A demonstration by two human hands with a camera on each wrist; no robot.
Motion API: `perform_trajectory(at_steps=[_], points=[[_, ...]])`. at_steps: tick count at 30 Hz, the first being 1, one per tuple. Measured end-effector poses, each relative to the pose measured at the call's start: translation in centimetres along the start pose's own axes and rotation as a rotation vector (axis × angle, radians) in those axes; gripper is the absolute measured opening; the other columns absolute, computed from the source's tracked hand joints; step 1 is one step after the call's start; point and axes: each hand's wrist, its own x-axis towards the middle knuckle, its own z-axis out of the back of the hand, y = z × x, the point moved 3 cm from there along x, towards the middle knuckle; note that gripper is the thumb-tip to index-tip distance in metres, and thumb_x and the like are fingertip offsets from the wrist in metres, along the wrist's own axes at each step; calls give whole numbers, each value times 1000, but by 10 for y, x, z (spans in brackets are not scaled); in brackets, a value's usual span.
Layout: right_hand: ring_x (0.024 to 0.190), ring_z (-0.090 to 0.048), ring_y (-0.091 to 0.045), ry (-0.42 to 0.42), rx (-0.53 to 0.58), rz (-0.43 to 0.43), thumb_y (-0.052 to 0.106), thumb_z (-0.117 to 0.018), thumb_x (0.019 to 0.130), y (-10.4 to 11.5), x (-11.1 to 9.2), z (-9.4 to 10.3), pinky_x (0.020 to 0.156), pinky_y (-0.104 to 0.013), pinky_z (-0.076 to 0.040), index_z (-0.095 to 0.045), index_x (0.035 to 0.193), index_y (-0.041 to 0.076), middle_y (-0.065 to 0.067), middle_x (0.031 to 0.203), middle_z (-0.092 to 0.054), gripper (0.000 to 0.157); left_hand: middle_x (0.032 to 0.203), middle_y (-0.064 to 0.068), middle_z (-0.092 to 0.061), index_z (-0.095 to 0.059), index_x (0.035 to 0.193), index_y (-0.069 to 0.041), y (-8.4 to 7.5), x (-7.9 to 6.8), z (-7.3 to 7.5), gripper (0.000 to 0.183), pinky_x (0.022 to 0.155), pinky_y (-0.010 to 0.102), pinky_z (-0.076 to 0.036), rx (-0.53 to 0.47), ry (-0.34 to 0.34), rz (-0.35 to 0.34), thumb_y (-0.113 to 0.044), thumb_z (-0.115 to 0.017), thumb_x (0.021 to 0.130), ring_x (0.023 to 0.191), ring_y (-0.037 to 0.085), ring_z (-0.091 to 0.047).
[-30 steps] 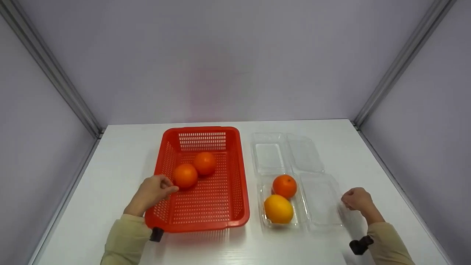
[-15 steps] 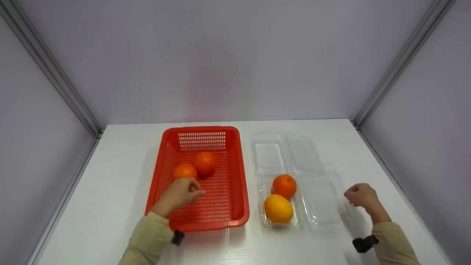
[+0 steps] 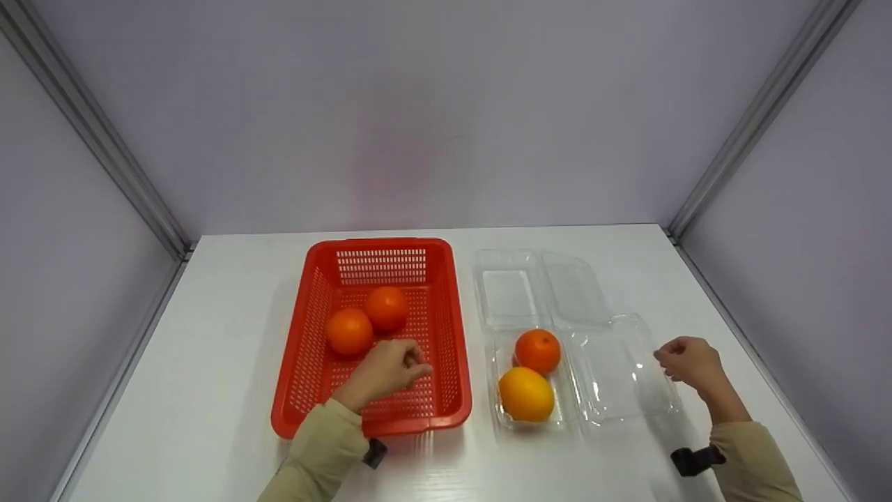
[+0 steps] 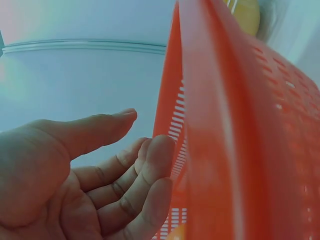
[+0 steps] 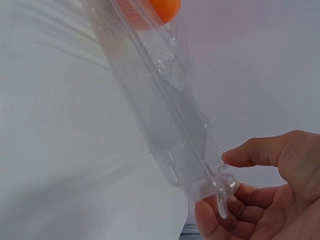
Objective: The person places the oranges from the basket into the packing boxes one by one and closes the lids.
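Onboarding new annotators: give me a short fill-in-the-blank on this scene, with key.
1. The red basket holds ____ oranges.
2. The right hand pinches the edge of the front clear box's ____.
3. From the person's view, the rear clear box stands to the ____ of the red basket.
4. The left hand is holding ____.

Missing words: two; lid; right; nothing.

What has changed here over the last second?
The left hand has moved rightward across the red basket, holding nothing. The right hand, pinching the near clear lid, has risen slightly, tilting its outer edge up from the table. The two oranges in the basket, the orange fruit and yellow fruit in the near container, and the far container stayed put.
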Motion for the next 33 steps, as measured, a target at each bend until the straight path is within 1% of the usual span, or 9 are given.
perform_trajectory(at_steps=[3, 8, 12, 16, 23, 29, 33], points=[[64, -59, -7, -23, -2, 27, 13, -56, 92, 5, -2, 1, 56, -19, -51, -57, 99, -15, -15, 82, -66, 29, 81, 9, -67, -64, 90, -5, -5, 2, -6, 13, 59, 22, -48, -29, 19, -30, -19, -66, 91, 64, 10, -56], [61, -57, -6, -54, -24, 63, 13, -57, 90, 9, -5, 3, 54, -18, -51, -59, 96, -14, -15, 79, -66, 27, 82, 10, -65, -64, 93, -5, -13, 6, -19, 9, 61, 23, -49, -64, 49, -57, -14, -62, 93, 66, 11, -56], [62, -57, -5, -69, -27, 83, 13, -58, 91, 15, -8, 5, 53, -17, -50, -58, 97, -14, -16, 80, -65, 27, 83, 9, -65, -65, 93, -4, -22, 10, -29, 8, 63, 21, -48, -44, 37, -110, -12, -62, 92, 69, 11, -54], [61, -56, -4, -106, -46, 121, 13, -59, 90, 26, -11, 6, 52, -18, -48, -59, 95, -12, -16, 78, -65, 26, 82, 10, -66, -66, 92, -2, -30, 15, -37, 9, 64, 19, -48, -36, 22, -153, -11, -63, 91, 70, 10, -52], [60, -53, -8, -156, -97, 167, 11, -61, 88, 42, -17, 6, 54, -24, -43, -61, 91, -10, -14, 74, -62, 21, 86, 9, -68, -67, 94, -4, -44, 18, -49, 12, 69, 17, -50, -27, 46, -171, -14, -62, 92, 72, 8, -53], [64, -51, -13, -190, -117, 202, 9, -61, 87, 53, -18, 3, 58, -26, -41, -61, 87, -8, -15, 74, -62, 17, 83, 10, -67, -66, 93, -3, -54, 19, -59, 11, 65, 15, -48, -3, 51, -212, -13, -62, 92, 68, 6, -50], [65, -50, -14, -199, -115, 228, 9, -61, 87, 61, -21, -1, 59, -26, -40, -62, 86, -7, -16, 74, -62, 16, 82, 8, -66, -66, 94, -2, -60, 19, -66, 10, 63, 13, -46, 5, 50, -205, -12, -62, 92, 67, 5, -48]])
